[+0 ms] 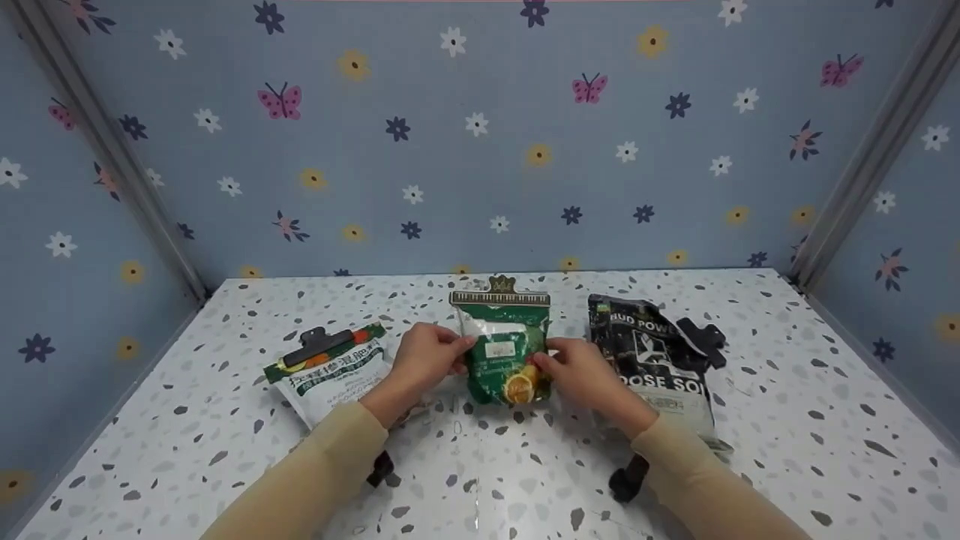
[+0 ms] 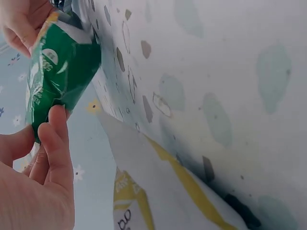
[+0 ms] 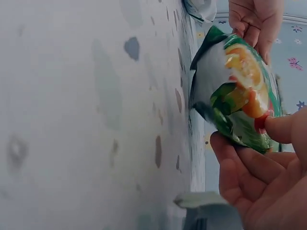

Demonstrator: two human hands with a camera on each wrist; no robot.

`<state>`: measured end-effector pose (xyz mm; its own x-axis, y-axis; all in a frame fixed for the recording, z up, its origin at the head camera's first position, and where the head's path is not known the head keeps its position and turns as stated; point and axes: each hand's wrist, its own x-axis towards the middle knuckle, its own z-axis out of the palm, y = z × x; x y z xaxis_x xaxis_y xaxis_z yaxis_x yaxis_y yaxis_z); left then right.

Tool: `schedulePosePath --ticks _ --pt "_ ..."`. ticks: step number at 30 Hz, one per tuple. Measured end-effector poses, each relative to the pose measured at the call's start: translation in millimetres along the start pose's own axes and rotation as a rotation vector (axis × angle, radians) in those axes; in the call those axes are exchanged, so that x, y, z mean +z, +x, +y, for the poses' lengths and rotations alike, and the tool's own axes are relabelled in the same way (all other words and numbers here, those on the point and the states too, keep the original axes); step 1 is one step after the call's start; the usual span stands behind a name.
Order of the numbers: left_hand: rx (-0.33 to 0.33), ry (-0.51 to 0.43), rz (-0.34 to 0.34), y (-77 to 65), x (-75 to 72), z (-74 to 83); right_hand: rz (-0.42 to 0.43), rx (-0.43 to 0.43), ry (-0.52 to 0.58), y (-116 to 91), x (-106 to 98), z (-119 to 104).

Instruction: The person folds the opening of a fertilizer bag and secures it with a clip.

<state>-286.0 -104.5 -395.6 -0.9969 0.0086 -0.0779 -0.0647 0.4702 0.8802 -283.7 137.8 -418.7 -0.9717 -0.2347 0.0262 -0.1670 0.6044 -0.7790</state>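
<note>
A green and white bag [image 1: 499, 360] with orange slices printed on it stands in the middle of the table, its top closed by a wide clip [image 1: 499, 298]. My left hand [image 1: 431, 358] pinches the bag's left edge between thumb and fingers. On the opposite edge, my right hand [image 1: 581, 369] pinches it the same way. The left wrist view shows the green side of the bag [image 2: 62, 67] in the left fingers. In the right wrist view the right thumb presses the printed front [image 3: 247, 79], with the fingers behind it.
A white and green bag [image 1: 337, 375] with a black clip [image 1: 319, 346] lies to the left. To the right lies a black soil bag [image 1: 652, 360] with another black clip [image 1: 703, 342]. A flower-patterned wall [image 1: 480, 187] rises behind the speckled table [image 1: 480, 465].
</note>
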Motion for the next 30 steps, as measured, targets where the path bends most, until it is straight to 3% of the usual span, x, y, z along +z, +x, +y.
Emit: schedulePosePath --ticks 9,17,23,30 --pt "-0.073 -0.071 -0.027 2.8 -5.0 -6.7 -0.059 0.012 0.014 -1.5 5.1 -3.5" --pt "-0.1 -0.051 -0.064 3.9 -4.3 -11.6 -0.09 0.005 -0.072 0.2 8.0 -6.2" --pt "-0.094 -0.003 -0.099 2.1 -4.0 -12.4 -0.099 0.032 -0.125 0.3 9.7 -5.9" --pt "-0.075 -0.011 -0.148 2.1 -4.0 -16.4 -0.12 0.111 -0.08 -1.7 8.9 -3.9"
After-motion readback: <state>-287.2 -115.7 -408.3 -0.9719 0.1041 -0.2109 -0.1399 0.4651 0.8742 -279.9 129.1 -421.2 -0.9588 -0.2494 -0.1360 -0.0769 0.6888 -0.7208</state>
